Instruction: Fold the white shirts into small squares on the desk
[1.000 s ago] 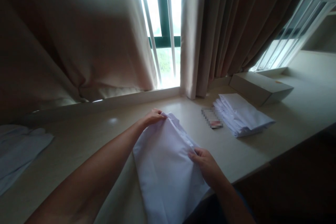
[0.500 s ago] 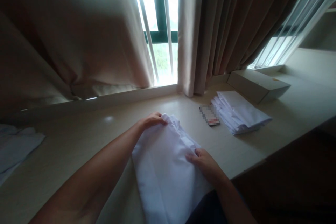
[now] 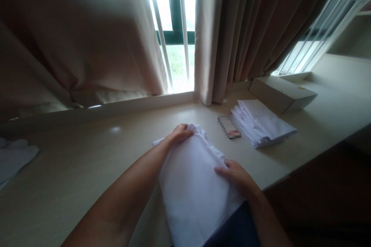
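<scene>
A folded white garment [image 3: 194, 185] lies on the pale counter [image 3: 87, 158] in front of me, its near end hanging over the counter's front edge. My left hand [image 3: 180, 134] pinches the garment's far top corner, fingers closed on the cloth. My right hand [image 3: 236, 175] grips the garment's right edge, fingers curled round the fabric.
A stack of folded white cloth [image 3: 262, 127] lies to the right, with a small blurred card [image 3: 228, 126] beside it and a flat cardboard box [image 3: 281, 92] behind. More white cloth [image 3: 13, 158] sits at the far left. Curtains [image 3: 240, 27] and a barred window [image 3: 174, 27] stand behind the counter.
Both hands have shifted a little to the right along with the garment, still gripping it. The view has drifted, so the cloth at the far left shows less.
</scene>
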The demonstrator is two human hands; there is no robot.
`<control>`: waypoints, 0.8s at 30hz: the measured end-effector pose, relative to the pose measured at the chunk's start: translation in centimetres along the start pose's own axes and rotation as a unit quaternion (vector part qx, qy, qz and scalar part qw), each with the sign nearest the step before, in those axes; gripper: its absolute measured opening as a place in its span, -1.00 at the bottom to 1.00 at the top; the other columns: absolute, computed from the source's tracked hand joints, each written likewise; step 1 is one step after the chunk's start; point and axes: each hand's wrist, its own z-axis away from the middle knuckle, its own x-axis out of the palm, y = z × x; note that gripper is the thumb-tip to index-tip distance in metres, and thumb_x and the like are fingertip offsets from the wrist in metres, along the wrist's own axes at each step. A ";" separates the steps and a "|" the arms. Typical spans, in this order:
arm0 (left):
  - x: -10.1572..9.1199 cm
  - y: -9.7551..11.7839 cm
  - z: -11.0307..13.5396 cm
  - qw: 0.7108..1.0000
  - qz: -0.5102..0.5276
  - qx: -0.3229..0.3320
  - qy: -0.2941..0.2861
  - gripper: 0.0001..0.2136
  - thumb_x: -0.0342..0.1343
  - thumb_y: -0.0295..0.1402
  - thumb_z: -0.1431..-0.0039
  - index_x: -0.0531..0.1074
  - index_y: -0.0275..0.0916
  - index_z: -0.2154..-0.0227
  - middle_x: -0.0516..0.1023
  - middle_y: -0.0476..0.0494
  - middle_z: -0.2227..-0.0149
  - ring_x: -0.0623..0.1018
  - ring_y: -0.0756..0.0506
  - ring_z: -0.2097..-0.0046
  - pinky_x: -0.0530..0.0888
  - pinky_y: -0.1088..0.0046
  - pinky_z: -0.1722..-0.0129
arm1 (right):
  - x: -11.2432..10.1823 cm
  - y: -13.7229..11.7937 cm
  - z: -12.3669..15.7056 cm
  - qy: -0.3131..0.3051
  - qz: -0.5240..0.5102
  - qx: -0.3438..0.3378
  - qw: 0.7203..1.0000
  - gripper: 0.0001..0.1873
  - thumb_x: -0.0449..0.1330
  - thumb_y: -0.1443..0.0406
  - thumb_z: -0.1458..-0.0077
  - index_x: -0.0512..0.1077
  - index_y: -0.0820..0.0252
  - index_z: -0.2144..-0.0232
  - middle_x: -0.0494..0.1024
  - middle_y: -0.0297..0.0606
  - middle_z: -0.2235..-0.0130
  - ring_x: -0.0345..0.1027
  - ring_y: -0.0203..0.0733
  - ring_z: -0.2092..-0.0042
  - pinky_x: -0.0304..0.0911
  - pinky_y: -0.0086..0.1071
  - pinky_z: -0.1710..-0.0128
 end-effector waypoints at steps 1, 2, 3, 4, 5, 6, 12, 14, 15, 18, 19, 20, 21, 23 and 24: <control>0.3 -0.3 -0.1 1.000 -0.003 0.010 0.002 -0.69 0.27 -0.17 0.21 0.52 -0.27 0.41 0.55 -0.06 0.44 0.49 -0.07 0.37 0.37 0.47 0.36 | -0.2 0.1 0.2 -0.028 -0.022 0.003 0.999 -0.54 0.29 0.05 0.08 0.51 0.29 0.23 0.57 -0.24 0.26 0.42 -0.12 0.28 0.23 -0.42 0.34; 0.3 -0.5 -0.1 1.000 -0.004 0.019 0.001 -0.68 0.25 -0.15 0.19 0.51 -0.28 0.39 0.56 -0.07 0.41 0.49 -0.07 0.36 0.37 0.47 0.36 | -0.3 0.2 0.4 -0.052 -0.043 0.005 0.998 -0.53 0.31 0.06 0.11 0.50 0.29 0.22 0.58 -0.25 0.25 0.43 -0.13 0.28 0.24 -0.42 0.33; 0.3 -0.6 -0.1 1.000 -0.004 0.029 -0.003 -0.66 0.24 -0.12 0.17 0.51 -0.28 0.38 0.56 -0.08 0.39 0.49 -0.07 0.36 0.38 0.46 0.35 | -0.5 0.2 0.6 -0.073 -0.060 0.007 0.996 -0.54 0.33 0.07 0.13 0.50 0.29 0.23 0.58 -0.25 0.26 0.43 -0.14 0.29 0.24 -0.42 0.34; 0.1 -0.5 0.0 0.999 -0.003 0.038 -0.009 -0.64 0.22 -0.09 0.14 0.50 -0.29 0.36 0.57 -0.10 0.37 0.49 -0.07 0.35 0.39 0.46 0.34 | -0.6 0.2 0.9 -0.088 -0.074 0.011 0.993 -0.54 0.34 0.08 0.14 0.51 0.30 0.25 0.57 -0.25 0.27 0.42 -0.15 0.31 0.23 -0.43 0.35; -0.1 -0.3 0.1 0.999 -0.001 0.047 -0.016 -0.61 0.19 -0.06 0.11 0.50 -0.29 0.33 0.57 -0.11 0.34 0.50 -0.07 0.34 0.40 0.45 0.32 | -0.7 0.2 1.0 -0.101 -0.085 0.015 0.991 -0.55 0.33 0.08 0.13 0.51 0.31 0.26 0.57 -0.25 0.29 0.42 -0.16 0.33 0.22 -0.43 0.36; -0.3 -0.1 0.2 0.998 0.000 0.056 -0.024 -0.58 0.16 -0.02 0.08 0.49 -0.29 0.30 0.57 -0.12 0.31 0.50 -0.07 0.33 0.41 0.44 0.31 | -0.9 0.2 1.2 -0.109 -0.092 0.019 0.990 -0.55 0.33 0.08 0.12 0.51 0.32 0.27 0.57 -0.25 0.31 0.41 -0.17 0.35 0.22 -0.43 0.38; -0.2 1.0 0.3 0.996 -0.043 0.076 -0.024 -0.60 0.13 0.00 0.03 0.49 -0.26 0.31 0.58 -0.13 0.29 0.51 -0.09 0.29 0.41 0.39 0.22 | -1.5 0.1 2.0 -0.082 -0.082 0.017 0.993 -0.56 0.26 0.05 0.05 0.49 0.31 0.24 0.56 -0.25 0.33 0.38 -0.20 0.37 0.18 -0.45 0.40; 0.4 1.1 0.2 0.995 -0.070 0.068 -0.001 -0.65 0.16 -0.02 0.05 0.49 -0.22 0.35 0.58 -0.11 0.32 0.50 -0.11 0.28 0.40 0.38 0.18 | -1.5 -0.1 2.1 -0.065 -0.076 0.017 0.995 -0.56 0.20 0.05 0.00 0.49 0.31 0.24 0.56 -0.24 0.32 0.38 -0.19 0.36 0.19 -0.44 0.37; 0.8 1.1 0.2 0.995 -0.081 0.063 0.011 -0.66 0.18 -0.03 0.06 0.49 -0.20 0.35 0.58 -0.10 0.33 0.50 -0.12 0.27 0.39 0.38 0.17 | -1.5 -0.1 2.1 -0.051 -0.068 0.021 0.996 -0.57 0.19 0.05 -0.01 0.48 0.32 0.26 0.56 -0.24 0.34 0.37 -0.19 0.36 0.18 -0.43 0.37; 1.9 1.5 0.2 0.993 -0.099 0.048 0.048 -0.66 0.21 -0.04 0.07 0.48 -0.15 0.30 0.59 -0.11 0.29 0.51 -0.14 0.23 0.37 0.38 0.13 | -1.4 0.3 1.8 -0.021 -0.050 0.045 0.998 -0.60 0.17 0.06 0.00 0.48 0.34 0.35 0.54 -0.24 0.41 0.34 -0.20 0.41 0.16 -0.42 0.41; 2.1 1.6 0.3 0.992 -0.099 0.044 0.060 -0.65 0.21 -0.04 0.07 0.48 -0.15 0.27 0.59 -0.13 0.26 0.52 -0.15 0.20 0.36 0.38 0.12 | -1.4 0.6 1.6 -0.016 -0.050 0.053 0.997 -0.61 0.17 0.07 0.02 0.48 0.34 0.37 0.53 -0.24 0.43 0.33 -0.20 0.42 0.15 -0.42 0.42; 2.2 1.7 0.5 0.992 -0.097 0.039 0.075 -0.63 0.22 -0.04 0.06 0.47 -0.15 0.24 0.58 -0.15 0.23 0.52 -0.16 0.17 0.35 0.37 0.09 | -1.5 0.9 1.5 -0.015 -0.057 0.058 0.997 -0.62 0.18 0.07 0.03 0.48 0.33 0.39 0.53 -0.24 0.44 0.32 -0.20 0.43 0.15 -0.42 0.43; 2.0 1.8 0.9 0.991 -0.094 0.034 0.092 -0.61 0.22 -0.05 0.06 0.45 -0.15 0.20 0.57 -0.17 0.19 0.51 -0.18 0.12 0.34 0.36 0.05 | -1.5 1.2 1.4 -0.017 -0.069 0.060 0.996 -0.63 0.18 0.09 0.04 0.48 0.33 0.39 0.53 -0.23 0.43 0.32 -0.20 0.43 0.15 -0.42 0.43; 1.0 1.6 2.1 0.987 -0.083 0.021 0.137 -0.56 0.21 -0.05 0.03 0.40 -0.15 0.11 0.53 -0.23 0.07 0.45 -0.22 -0.02 0.28 0.33 -0.05 | -1.5 1.6 1.3 -0.025 -0.104 0.055 0.993 -0.64 0.19 0.11 0.06 0.48 0.33 0.38 0.55 -0.22 0.40 0.34 -0.19 0.42 0.17 -0.41 0.42; 0.2 1.3 3.1 0.984 -0.075 0.011 0.163 -0.54 0.18 -0.04 0.00 0.37 -0.16 0.07 0.48 -0.25 -0.01 0.39 -0.23 -0.11 0.25 0.31 -0.10 | -1.5 1.8 1.3 -0.033 -0.121 0.050 0.991 -0.65 0.19 0.12 0.07 0.48 0.34 0.37 0.56 -0.21 0.39 0.34 -0.19 0.41 0.17 -0.41 0.41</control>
